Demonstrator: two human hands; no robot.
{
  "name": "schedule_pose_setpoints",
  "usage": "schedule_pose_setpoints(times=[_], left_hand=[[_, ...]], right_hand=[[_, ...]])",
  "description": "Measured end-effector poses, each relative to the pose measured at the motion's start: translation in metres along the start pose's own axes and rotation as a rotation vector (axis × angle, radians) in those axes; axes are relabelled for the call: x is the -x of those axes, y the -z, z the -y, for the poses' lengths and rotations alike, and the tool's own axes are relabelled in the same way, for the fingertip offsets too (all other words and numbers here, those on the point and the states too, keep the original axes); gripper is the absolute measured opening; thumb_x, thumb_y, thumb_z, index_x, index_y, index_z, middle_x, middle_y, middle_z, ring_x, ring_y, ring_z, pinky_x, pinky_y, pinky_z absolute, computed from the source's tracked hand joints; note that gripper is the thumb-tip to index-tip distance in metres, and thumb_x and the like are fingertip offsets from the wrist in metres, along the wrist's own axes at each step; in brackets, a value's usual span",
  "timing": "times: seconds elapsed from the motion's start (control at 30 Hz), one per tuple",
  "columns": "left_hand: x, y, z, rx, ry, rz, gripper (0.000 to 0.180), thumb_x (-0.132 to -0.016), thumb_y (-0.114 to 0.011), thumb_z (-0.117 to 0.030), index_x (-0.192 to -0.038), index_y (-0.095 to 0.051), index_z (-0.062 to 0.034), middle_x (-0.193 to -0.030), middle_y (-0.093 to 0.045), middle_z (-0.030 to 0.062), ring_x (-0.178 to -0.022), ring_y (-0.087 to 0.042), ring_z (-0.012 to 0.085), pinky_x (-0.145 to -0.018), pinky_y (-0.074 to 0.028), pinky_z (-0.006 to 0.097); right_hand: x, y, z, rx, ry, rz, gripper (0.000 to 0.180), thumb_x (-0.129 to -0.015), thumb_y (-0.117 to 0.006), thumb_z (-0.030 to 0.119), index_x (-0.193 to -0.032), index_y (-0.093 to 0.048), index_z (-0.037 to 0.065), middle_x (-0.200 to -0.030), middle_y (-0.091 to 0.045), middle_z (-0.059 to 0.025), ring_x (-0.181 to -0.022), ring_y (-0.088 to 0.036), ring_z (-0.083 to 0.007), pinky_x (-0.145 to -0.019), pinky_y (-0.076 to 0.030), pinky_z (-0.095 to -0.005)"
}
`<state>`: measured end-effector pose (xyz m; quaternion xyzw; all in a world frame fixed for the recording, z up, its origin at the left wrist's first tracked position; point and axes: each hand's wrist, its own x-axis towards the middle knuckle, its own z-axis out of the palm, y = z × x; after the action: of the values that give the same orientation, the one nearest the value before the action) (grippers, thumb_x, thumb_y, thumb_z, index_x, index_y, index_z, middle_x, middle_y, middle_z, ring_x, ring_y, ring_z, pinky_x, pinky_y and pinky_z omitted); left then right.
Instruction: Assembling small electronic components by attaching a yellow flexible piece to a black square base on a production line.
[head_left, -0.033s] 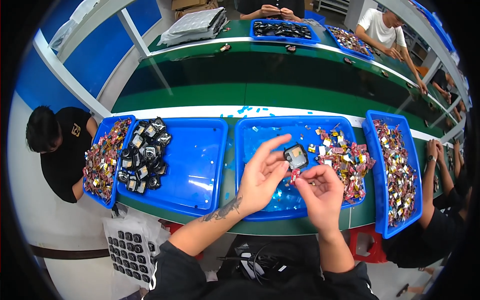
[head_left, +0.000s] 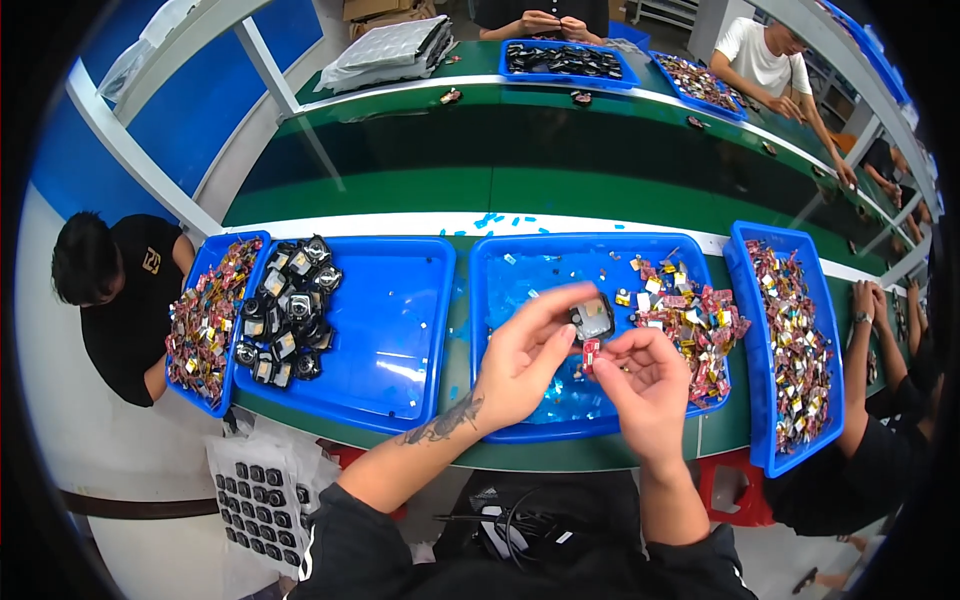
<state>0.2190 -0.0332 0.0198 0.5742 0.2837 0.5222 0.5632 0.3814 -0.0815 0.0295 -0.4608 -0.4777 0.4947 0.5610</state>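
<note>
My left hand (head_left: 525,355) is closed on a small black square housing (head_left: 593,318) with a greyish-silver face, gripping its left edge between fingers and thumb. Close below the housing, my right hand (head_left: 645,385) pinches a small red-and-white part (head_left: 590,353) between thumb and fingertips. Whether this part touches the housing or is joined to it, I cannot tell. Both hands are over a blue tray (head_left: 478,300) with blue film scraps in it. A heap of small red, yellow and white parts (head_left: 690,325) fills that tray's right side.
On the left, another blue tray (head_left: 400,330) holds piled black housings (head_left: 298,305). Narrow blue bins of small parts stand at far left (head_left: 215,320) and right (head_left: 795,350). Beyond runs a green conveyor belt (head_left: 490,150) with scattered pieces. Other people work around it.
My left index finger has bent down toward the housing's top edge. The housing has shifted very slightly. My right hand holds the red-and-white part in nearly the same place.
</note>
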Motion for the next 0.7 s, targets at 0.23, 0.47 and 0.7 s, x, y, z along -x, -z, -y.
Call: schedule_pose_setpoints(times=[0.23, 0.47, 0.7], left_hand=[[0.006, -0.003, -0.01, -0.41, -0.237, 0.185, 0.031, -0.082, -0.062, 0.008, -0.11, -0.069, -0.0018, -0.109, -0.063, 0.0149, -0.096, -0.066, 0.0238, -0.081, -0.053, 0.03], [0.006, 0.003, -0.011, -0.402, -0.163, 0.286, 0.023, -0.078, -0.071, 0.004, -0.101, -0.072, -0.0005, -0.104, -0.066, 0.0138, -0.09, -0.066, 0.0205, -0.075, -0.054, 0.028], [0.003, 0.0, -0.007, -0.194, 0.264, 0.266, 0.016, -0.083, -0.069, 0.001, -0.098, -0.069, 0.0052, -0.101, -0.063, 0.0117, -0.09, -0.065, 0.016, -0.077, -0.059, 0.027]], right_hand=[[-0.006, 0.032, 0.019, -0.095, -0.136, 0.21, 0.015, -0.087, -0.063, -0.005, -0.102, -0.062, -0.007, -0.093, -0.066, -0.0103, -0.084, -0.064, -0.012, -0.077, -0.054, -0.0238], [-0.003, 0.039, 0.021, -0.062, -0.182, 0.289, 0.008, -0.092, -0.062, 0.005, -0.093, -0.059, -0.003, -0.083, -0.06, -0.0022, -0.074, -0.056, -0.0049, -0.066, -0.047, -0.0203], [-0.002, 0.036, 0.018, 0.165, -0.111, 0.192, 0.008, -0.09, -0.063, 0.004, -0.093, -0.057, -0.001, -0.08, -0.056, 0.0001, -0.072, -0.051, -0.002, -0.059, -0.041, -0.017]])
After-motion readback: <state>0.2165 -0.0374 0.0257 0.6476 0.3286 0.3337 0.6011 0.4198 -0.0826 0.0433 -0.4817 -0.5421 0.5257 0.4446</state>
